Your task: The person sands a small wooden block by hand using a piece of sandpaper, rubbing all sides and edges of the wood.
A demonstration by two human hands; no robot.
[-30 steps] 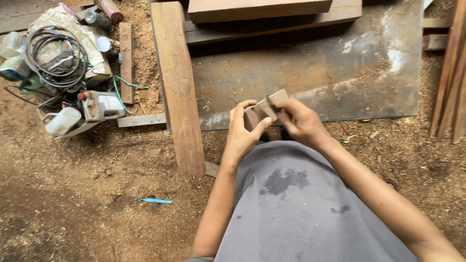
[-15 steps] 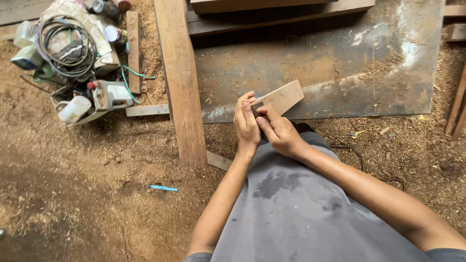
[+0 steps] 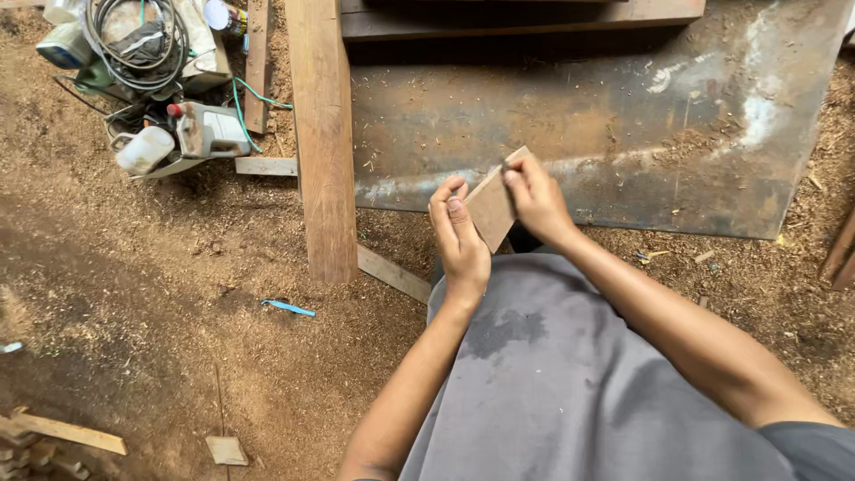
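Both of your hands meet in front of your chest around one small flat piece of wood point(image 3: 492, 207), tan and roughly rectangular, tilted so one corner points up and away from you. Your left hand point(image 3: 460, 239) pinches its lower left edge, thumb on the face toward you and fingers curled behind. Your right hand point(image 3: 534, 198) closes over the upper right corner, fingertips pressed on the top edge, with something small and dark at the fingertips that is too small to identify. The piece hangs in the air above your grey shirt point(image 3: 570, 383), over the near edge of a rusty metal sheet point(image 3: 606, 125) that lies flat on the sawdust floor point(image 3: 142, 294). To handle it well, I judge you should keep the left pinch firm and low so the piece does not twist, and let the right fingertips work along the edge with light, even pressure, your thumb clear of the corner. Counting what lies around you: one long plank point(image 3: 322, 134) running away from you to the left of the sheet, one short slat point(image 3: 394, 274) poking out beside its near end, one thin blue object point(image 3: 288, 308) on the sawdust, one pile of tools and coiled cable point(image 3: 151, 71) at far left, one small square offcut point(image 3: 226, 450) and one pale strip of wood point(image 3: 67, 432) at lower left.
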